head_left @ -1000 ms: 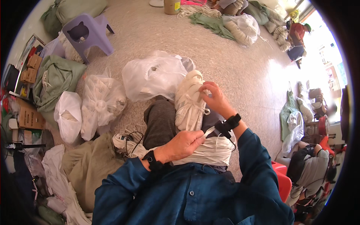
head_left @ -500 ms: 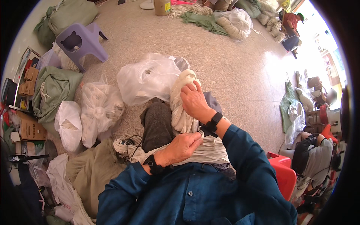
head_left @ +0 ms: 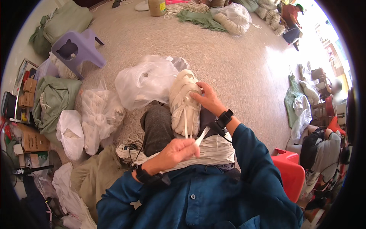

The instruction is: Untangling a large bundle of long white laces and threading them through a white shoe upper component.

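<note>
From my end, the head view shows one cream shoe (head_left: 185,110) lying lengthwise on the lap, at its far edge by the knees, just right of the dark trouser leg (head_left: 155,124). The left hand (head_left: 178,151) is closed, its fingers clamped on white laces (head_left: 186,124) that run in two nearly straight lines from the middle of the shoe toward the near edge of the lap. A white strip (head_left: 202,136) sticks out past that fist toward the right wrist strap (head_left: 224,119); I can't tell whether it is part of the same laces.

The right hand (head_left: 209,98) is at the shoe's upper right side, thumb and forefinger spread apart. Whether they pinch anything, I cannot tell. A thick lace bundle (head_left: 215,150) lies across the near part of the lap, and a clear plastic bag (head_left: 141,82) rests on the floor (head_left: 232,65) beyond the left knee.

I read the step in hand as threading or tightening the laces. As I judge it, the next move calls for a steady pull from the left while the right fingertips find the lace at the shoe's side.
</note>
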`<state>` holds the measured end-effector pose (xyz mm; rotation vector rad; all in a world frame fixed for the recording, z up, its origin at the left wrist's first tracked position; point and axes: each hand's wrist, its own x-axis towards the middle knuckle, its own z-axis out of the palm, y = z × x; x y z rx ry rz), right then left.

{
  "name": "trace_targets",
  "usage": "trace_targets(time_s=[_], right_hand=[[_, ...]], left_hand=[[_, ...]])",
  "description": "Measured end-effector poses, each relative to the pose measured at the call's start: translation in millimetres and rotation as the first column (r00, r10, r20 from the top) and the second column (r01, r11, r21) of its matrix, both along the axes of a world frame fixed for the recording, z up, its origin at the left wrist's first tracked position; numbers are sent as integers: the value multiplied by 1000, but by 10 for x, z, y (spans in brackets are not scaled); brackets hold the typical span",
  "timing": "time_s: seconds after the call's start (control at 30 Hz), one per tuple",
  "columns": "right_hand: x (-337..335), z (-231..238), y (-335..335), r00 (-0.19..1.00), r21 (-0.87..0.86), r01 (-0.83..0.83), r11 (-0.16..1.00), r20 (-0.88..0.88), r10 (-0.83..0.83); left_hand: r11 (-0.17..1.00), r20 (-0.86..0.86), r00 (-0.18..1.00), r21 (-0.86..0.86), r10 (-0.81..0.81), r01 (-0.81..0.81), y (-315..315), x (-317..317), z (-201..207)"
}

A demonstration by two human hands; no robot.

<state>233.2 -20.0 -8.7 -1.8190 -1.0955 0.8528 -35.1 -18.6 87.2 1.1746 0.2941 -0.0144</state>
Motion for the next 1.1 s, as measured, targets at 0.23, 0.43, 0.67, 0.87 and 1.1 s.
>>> trace_targets(time_s=[0.23,0.43,0.67,0.87,1.1], right_hand=[[30,-151,-14,994,42,22,999,103,-27],[5,-187,-11,990,49,40,998,131,-47],[28,-292,8,995,31,65,997,74,-67],[-70,-341,-61,951,241,127,962,245,-187],[-407,73,-651,987,307,68,949,116,-108]], left_hand=[[902,-10,951,-321,-309,290,-101,-218,38],[840,-9,925,-421,-380,341,-167,-261,21],[792,20,938,-530,-346,303,-278,-380,17],[907,-84,947,-325,-309,267,-169,-309,382],[872,90,954,437,-286,220,-273,-56,804]])
